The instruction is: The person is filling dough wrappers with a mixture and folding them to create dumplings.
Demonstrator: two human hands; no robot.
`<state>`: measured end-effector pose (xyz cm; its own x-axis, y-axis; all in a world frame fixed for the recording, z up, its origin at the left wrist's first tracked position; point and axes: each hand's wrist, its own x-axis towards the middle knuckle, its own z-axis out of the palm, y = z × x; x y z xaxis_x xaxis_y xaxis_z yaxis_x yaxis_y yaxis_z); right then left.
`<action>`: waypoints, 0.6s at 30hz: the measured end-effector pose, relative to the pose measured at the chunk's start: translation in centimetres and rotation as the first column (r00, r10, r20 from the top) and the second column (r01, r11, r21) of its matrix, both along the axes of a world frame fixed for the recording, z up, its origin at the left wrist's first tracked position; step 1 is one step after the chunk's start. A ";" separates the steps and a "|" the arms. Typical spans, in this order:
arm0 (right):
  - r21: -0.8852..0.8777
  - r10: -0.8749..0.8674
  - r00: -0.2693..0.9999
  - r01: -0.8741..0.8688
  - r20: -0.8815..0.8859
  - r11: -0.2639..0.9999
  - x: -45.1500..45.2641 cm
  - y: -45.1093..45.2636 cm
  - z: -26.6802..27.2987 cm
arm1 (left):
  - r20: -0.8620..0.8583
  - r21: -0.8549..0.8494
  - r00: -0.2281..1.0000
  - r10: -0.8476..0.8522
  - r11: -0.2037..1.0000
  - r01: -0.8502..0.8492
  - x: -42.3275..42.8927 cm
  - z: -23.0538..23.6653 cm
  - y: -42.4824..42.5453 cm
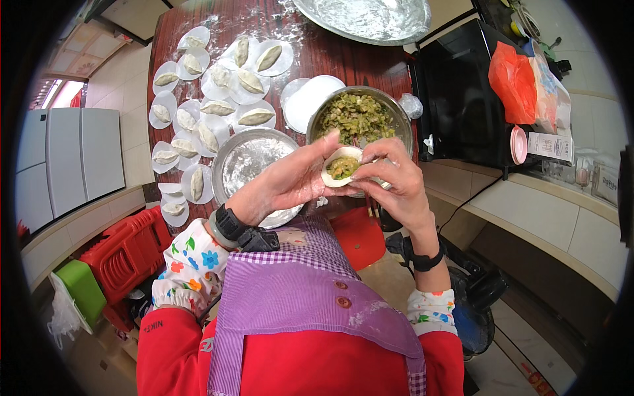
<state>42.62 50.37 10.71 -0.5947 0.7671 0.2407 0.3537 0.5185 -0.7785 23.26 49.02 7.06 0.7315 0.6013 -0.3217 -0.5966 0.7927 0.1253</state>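
A round dough wrapper [328,174] with chopped green filling [343,167] in its middle lies in my left hand [292,175]. The fingers of my right hand [396,175] pinch the wrapper's right edge. Both hands are above the near rim of a steel bowl of chopped green filling [356,116]. Left of that bowl stands a steel basin dusted with flour [247,158], partly covered by my left forearm. Several shaped dumplings [256,117] rest on round white paper sheets [215,91] across the left part of the table.
The dark red wooden table [366,64] is streaked with flour. At its far side sits a large metal basin [369,20]. White round sheets [314,99] are stacked behind the filling bowl. A black cabinet [458,99] with a red plastic bag [512,84] stands right; red plastic stools [126,252] stand left.
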 end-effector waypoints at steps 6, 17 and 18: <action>-0.099 -0.028 0.995 0.019 -0.093 0.995 -0.2 0.3 0.8 | -0.396 0.534 0.918 0.028 0.820 0.206 -0.5 2.0 -0.3; -0.217 -0.139 0.990 0.133 -0.014 0.967 -1.2 0.4 2.0 | -0.632 0.615 0.739 0.233 0.731 0.296 -0.5 2.7 -0.4; -0.195 -0.118 0.993 0.112 -0.020 0.974 -1.2 0.5 1.8 | -0.632 0.615 0.739 0.234 0.732 0.294 -0.4 2.6 -0.4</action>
<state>41.42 50.83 12.55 -0.4946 0.8636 0.0981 0.3763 0.3145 -0.8715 22.83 48.60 9.64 0.5217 0.8173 -0.2447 -0.1318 0.3606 0.9234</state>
